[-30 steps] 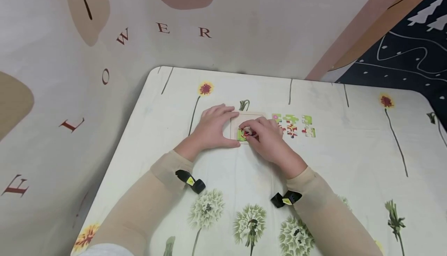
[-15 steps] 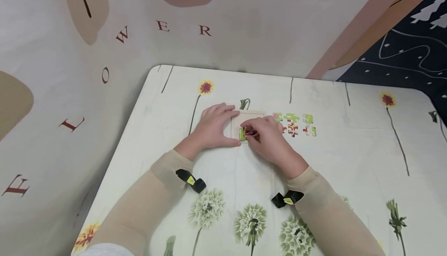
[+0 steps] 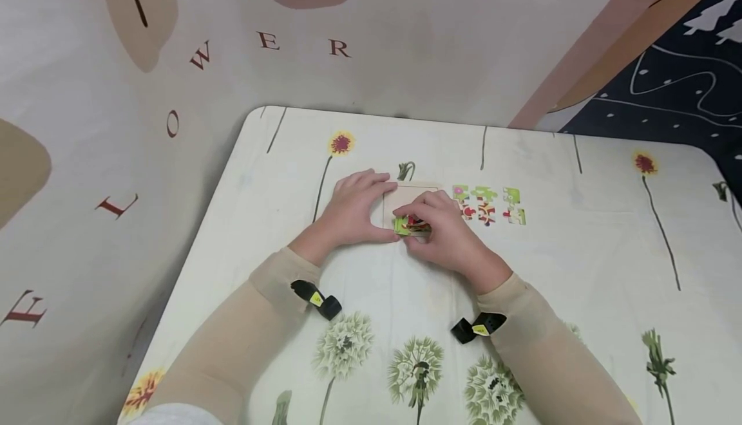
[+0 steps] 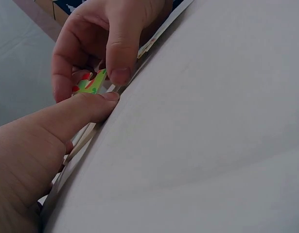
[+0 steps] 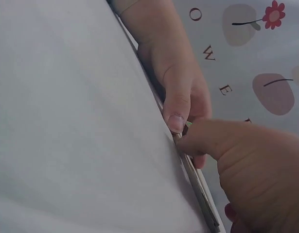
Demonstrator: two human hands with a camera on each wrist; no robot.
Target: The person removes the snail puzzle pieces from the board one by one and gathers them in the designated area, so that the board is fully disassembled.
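A shallow wooden puzzle tray [image 3: 408, 193] lies on the table between the hands. My left hand [image 3: 356, 212] holds its left side, thumb at the near edge and fingers at the far edge. Over the tray's near part, my right hand [image 3: 446, 232] holds a green-and-red jigsaw piece [image 3: 401, 226] with curled fingers. From the left wrist, that piece [image 4: 93, 85] looks tilted between the right fingers and thumb. The right wrist view shows both thumbs close together at the tray's edge [image 5: 200, 189]; the piece is mostly hidden there.
Several loose jigsaw pieces [image 3: 485, 209] lie in rows just right of the tray, partly behind the right hand. A flower-printed cloth [image 3: 580, 251] covers the table. Printed fabric walls [image 3: 435, 58] rise beyond its far and left edges.
The right thumb has shifted toward the tray's near edge, and more of the green-and-red piece shows under the fingers. My left hand keeps its place on the tray.
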